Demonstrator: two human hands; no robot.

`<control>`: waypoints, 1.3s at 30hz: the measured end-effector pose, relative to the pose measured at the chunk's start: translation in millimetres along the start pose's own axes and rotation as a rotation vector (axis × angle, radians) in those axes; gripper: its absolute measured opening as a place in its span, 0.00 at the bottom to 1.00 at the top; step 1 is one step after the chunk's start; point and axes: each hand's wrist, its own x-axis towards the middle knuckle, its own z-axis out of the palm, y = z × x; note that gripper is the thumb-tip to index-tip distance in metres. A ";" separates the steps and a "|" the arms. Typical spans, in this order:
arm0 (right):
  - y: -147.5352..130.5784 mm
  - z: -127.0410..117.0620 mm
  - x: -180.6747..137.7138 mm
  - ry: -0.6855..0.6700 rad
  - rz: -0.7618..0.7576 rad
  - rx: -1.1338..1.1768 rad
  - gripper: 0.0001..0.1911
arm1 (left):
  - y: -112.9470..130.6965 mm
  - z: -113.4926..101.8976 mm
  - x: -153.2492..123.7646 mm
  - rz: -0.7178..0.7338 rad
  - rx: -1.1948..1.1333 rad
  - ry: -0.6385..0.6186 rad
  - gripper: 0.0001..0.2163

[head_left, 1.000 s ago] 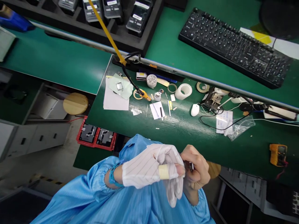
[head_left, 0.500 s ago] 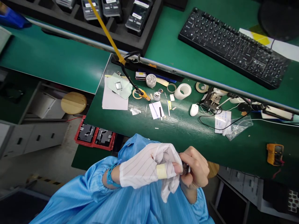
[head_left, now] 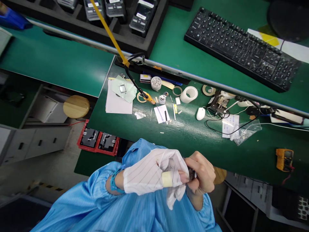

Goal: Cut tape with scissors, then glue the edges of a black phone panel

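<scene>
My left hand (head_left: 151,172) wears a white striped glove with a pale yellow band of tape around the thumb, whose bare tip pokes out. Its fingers are closed on a bunched white cloth (head_left: 177,195) that hangs below them. My right hand (head_left: 202,172) is bare and pinches a small dark, shiny object (head_left: 192,174), mostly covered by the fingers. The left thumb tip and the cloth press against this object's left side. Both hands meet in front of my blue smock (head_left: 135,212), just off the bench's front edge.
On the green bench (head_left: 145,129) lie tweezers (head_left: 151,114), a white paper (head_left: 161,114), a tape roll (head_left: 189,94), a white mouse (head_left: 200,113) and a multimeter (head_left: 285,160). A yellow-tipped cable (head_left: 149,98) hangs over it. Behind, a raised shelf bears a keyboard (head_left: 241,48) and foam tray (head_left: 154,35).
My right hand and the left thumb tip have shifted very slightly around the small dark object. Everything on the bench stays put.
</scene>
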 end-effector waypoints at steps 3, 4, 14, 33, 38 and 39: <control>3.1 0.3 -8.0 0.020 0.003 0.013 0.29 | 0.2 0.7 0.1 0.024 0.045 -0.009 0.26; 3.8 0.5 -10.0 0.031 0.002 0.022 0.29 | 0.0 0.6 0.0 0.029 0.046 -0.016 0.26; 2.3 -0.6 -8.3 0.026 -0.014 -0.002 0.29 | -1.6 -1.6 -2.0 0.025 -0.040 -0.030 0.21; 0.8 0.2 0.0 0.043 -0.020 0.078 0.29 | 0.3 -2.2 1.1 0.025 0.021 -0.080 0.20; 0.1 -1.8 0.1 0.020 -0.022 0.068 0.30 | 0.6 -3.5 -0.2 0.033 -0.034 -0.141 0.20; -0.1 -2.1 0.1 0.015 -0.020 0.065 0.30 | 1.2 -3.4 -0.6 0.038 -0.033 -0.142 0.21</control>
